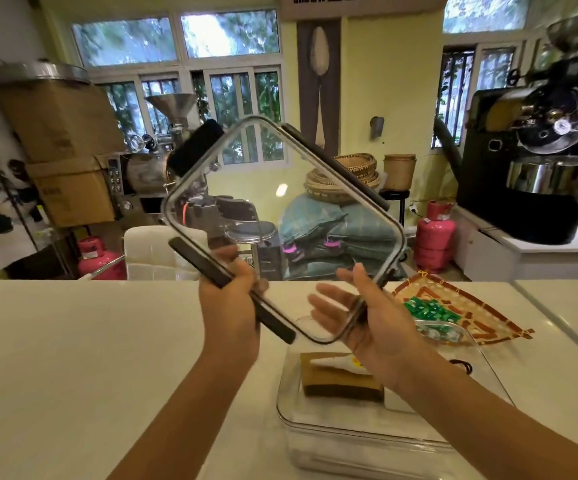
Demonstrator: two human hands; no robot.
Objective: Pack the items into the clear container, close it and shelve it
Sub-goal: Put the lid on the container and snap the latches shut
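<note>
I hold a clear square lid (291,216) with black clip bars up in front of me, turned like a diamond. My left hand (230,306) grips its lower-left black clip edge. My right hand (360,313) has straight fingers and cradles the lid's lower-right rim with the palm. Below, the clear container (332,431) stands on the white table with a brown packet (339,379) inside. Green wrapped items (429,311) lie on a woven tray (488,313) behind it, a few showing through the container's far corner.
The white table (73,341) stretches left and right. A black cord (464,365) lies right of the container. Beyond the table are pink gas cylinders (434,233), a coffee roaster (536,150), cardboard boxes (66,150), baskets and sacks.
</note>
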